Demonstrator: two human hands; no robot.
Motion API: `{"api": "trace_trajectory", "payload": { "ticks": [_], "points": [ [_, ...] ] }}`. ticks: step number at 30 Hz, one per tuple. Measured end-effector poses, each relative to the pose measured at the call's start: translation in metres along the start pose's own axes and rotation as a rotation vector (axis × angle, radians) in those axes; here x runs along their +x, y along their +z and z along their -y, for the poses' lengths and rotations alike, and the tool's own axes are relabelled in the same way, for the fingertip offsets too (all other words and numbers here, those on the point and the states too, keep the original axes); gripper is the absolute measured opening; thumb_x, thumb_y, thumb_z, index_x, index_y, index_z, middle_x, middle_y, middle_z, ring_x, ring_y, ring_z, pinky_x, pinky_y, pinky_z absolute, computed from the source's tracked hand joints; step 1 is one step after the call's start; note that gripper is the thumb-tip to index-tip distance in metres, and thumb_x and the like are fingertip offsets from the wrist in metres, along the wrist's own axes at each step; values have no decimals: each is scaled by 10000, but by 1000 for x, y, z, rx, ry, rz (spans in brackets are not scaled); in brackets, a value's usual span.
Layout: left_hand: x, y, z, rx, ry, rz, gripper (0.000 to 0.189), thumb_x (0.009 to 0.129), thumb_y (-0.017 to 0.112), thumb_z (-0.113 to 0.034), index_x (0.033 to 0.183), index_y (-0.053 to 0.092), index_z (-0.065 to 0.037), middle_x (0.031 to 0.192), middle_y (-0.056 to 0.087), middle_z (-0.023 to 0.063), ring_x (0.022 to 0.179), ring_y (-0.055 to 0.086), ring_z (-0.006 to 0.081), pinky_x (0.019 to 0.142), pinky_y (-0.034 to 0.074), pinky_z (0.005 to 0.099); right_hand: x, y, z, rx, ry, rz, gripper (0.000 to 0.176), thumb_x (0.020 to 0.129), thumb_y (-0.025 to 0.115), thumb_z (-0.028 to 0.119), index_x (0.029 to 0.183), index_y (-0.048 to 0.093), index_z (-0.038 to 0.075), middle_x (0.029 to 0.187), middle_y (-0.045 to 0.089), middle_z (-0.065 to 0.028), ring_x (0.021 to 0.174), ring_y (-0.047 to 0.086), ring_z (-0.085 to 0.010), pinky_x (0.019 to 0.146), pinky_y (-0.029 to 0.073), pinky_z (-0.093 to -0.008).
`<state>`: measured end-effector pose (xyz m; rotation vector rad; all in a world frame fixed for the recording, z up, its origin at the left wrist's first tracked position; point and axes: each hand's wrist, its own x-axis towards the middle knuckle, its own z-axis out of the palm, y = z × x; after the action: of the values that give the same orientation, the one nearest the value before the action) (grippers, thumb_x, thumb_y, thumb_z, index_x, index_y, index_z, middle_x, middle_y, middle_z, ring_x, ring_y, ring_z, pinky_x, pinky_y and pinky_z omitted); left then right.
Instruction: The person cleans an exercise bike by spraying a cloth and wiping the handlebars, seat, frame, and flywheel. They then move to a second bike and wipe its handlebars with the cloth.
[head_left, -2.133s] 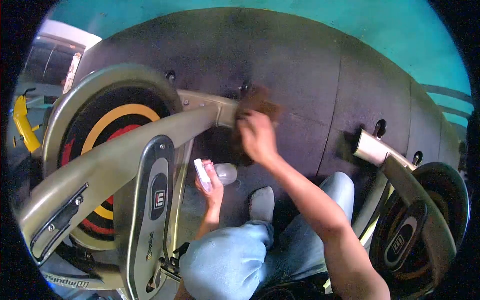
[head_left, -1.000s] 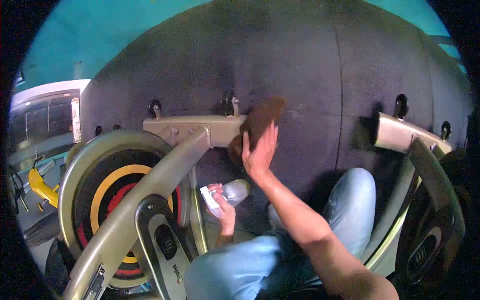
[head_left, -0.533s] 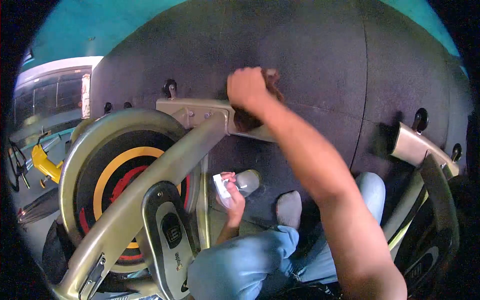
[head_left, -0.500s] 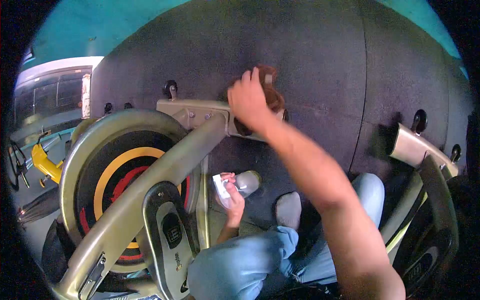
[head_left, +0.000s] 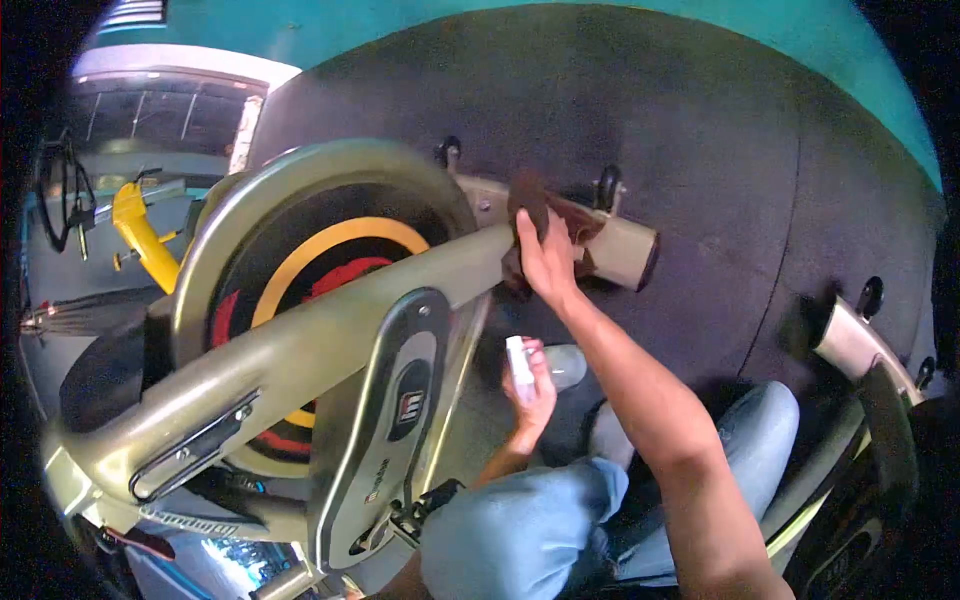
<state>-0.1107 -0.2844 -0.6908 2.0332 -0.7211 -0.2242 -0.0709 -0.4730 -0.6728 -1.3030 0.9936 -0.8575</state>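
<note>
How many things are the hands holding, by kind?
brown cloth, under right hand: 1
spray bottle, in left hand: 1
Total: 2

The cloth (head_left: 530, 203) under my right hand (head_left: 548, 262) is dark brown. The bottle (head_left: 566, 366) in my left hand (head_left: 533, 397) is clear with a white top. The frame (head_left: 300, 340) is dull champagne-grey, and its wheel (head_left: 330, 262) is black with yellow and red rings. The mat (head_left: 700, 130) is charcoal and my jeans (head_left: 520, 530) are light blue.
</note>
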Motion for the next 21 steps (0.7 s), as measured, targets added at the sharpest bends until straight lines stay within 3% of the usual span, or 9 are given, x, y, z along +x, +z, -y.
{"api": "trace_trajectory", "payload": {
  "ticks": [1, 2, 6, 9, 10, 12, 14, 18, 21],
  "points": [
    [-2, 2, 9, -7, 4, -3, 306, 955, 536, -326, 1008, 597, -31, 838, 611, 42, 738, 543, 121, 644, 454, 276, 9, 22, -16, -70, -56, -136, 510, 927, 495, 437, 1109, 603, -27, 1110, 607, -275, 1081, 534, -438, 938, 402, -478],
    [-4, 4, -1, -1, -36, -41, 266, 946, 536, -247, 980, 606, 7, 882, 646, 155, 814, 634, 311, 732, 493, 409, 6, 19, 7, -55, -70, -128, 510, 927, 495, 437, 1109, 603, -27, 1110, 607, -275, 1081, 534, -438, 938, 402, -478],
    [-17, 13, 12, 56, -90, -45, 265, 937, 563, -247, 1033, 596, -2, 943, 646, 175, 842, 627, 317, 759, 485, 429, -23, 15, 127, 149, -47, 259, 429, 882, 508, 394, 896, 682, 2, 830, 664, -236, 814, 647, -410, 752, 489, -492],
    [-16, 10, 15, 62, -83, -26, 261, 932, 571, -237, 1033, 599, 1, 943, 645, 177, 848, 628, 322, 759, 487, 429, -49, 12, 253, 120, -370, 711, 444, 884, 461, 369, 754, 661, -6, 746, 649, -235, 705, 654, -419, 688, 516, -526],
    [-14, 6, 14, 60, -82, -22, 259, 930, 574, -234, 1033, 599, 3, 943, 645, 178, 849, 628, 323, 759, 488, 429, -55, 18, 286, 158, -605, 795, 432, 888, 434, 342, 770, 658, -7, 762, 661, -220, 707, 653, -435, 692, 523, -531],
    [-10, -1, 13, 65, -75, -2, 257, 927, 579, -228, 1033, 601, 5, 943, 645, 179, 853, 629, 326, 759, 489, 430, -52, 35, 330, 186, -529, 1049, 573, 912, 391, 462, 877, 655, -46, 920, 652, -284, 886, 651, -410, 806, 483, -477],
    [-6, -5, 13, 67, -74, 11, 254, 923, 584, -221, 1033, 602, 7, 943, 644, 180, 857, 629, 329, 759, 490, 430, -26, 39, 312, 374, -440, 1314, 648, 915, 396, 535, 1017, 658, -48, 1035, 658, -261, 982, 640, -327, 869, 464, -429],
    [-1, -8, 13, 71, -76, 23, 250, 917, 595, -209, 1033, 605, 12, 943, 643, 183, 864, 631, 334, 760, 493, 431, 10, 35, 255, 283, -267, 1515, 800, 824, 518, 704, 1258, 606, 37, 1336, 547, -176, 1226, 506, -264, 1050, 349, -350],
    [3, -11, 15, 31, -127, 18, 247, 912, 603, -199, 1033, 608, 16, 943, 643, 185, 870, 632, 338, 760, 495, 431, 23, 11, 221, 265, -126, 1342, 779, 865, 512, 651, 1280, 571, -5, 1351, 525, -198, 1259, 474, -288, 1075, 312, -358]
  ]
}}
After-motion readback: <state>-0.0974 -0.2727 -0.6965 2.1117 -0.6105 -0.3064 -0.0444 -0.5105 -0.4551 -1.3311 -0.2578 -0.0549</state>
